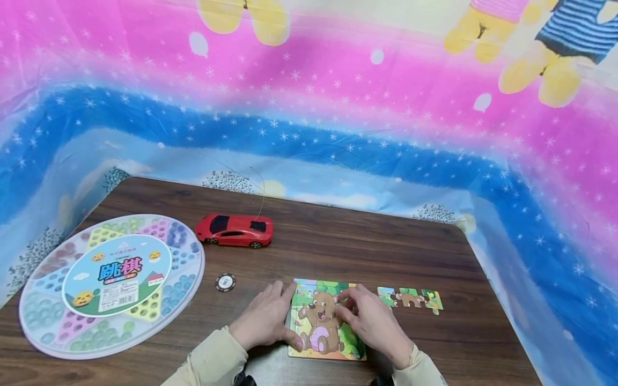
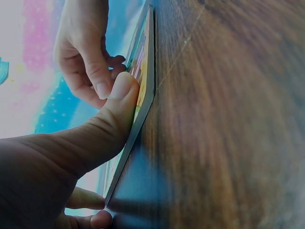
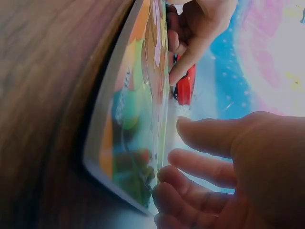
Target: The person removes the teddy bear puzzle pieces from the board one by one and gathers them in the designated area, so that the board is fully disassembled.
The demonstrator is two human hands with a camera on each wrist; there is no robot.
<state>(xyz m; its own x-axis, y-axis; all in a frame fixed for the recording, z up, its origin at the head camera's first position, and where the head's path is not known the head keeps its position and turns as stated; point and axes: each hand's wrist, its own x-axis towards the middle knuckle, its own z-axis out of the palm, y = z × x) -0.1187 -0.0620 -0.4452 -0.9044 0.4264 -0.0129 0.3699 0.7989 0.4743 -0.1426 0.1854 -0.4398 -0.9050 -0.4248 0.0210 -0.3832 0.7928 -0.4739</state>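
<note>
A jigsaw puzzle point(image 1: 321, 327) of a brown bear lies in its flat square board near the table's front. My left hand point(image 1: 267, 316) holds this board at its left side. In the left wrist view its thumb point(image 2: 125, 86) rests on the top, with other fingers along the edge. Over the puzzle's right half is my right hand point(image 1: 374, 319), its fingers loosely bent near the bear's head. The right wrist view shows the right thumb point(image 3: 205, 136) apart from the fingers, nothing visible between them.
Several loose puzzle pieces point(image 1: 410, 297) lie right of the board. A round poker chip point(image 1: 225, 282) is to its left. Farther back stands a red toy car point(image 1: 236, 230) with a thin antenna. A large round Chinese checkers set point(image 1: 113, 284) covers the table's left. Patterned cloth point(image 1: 309, 123) surrounds the table.
</note>
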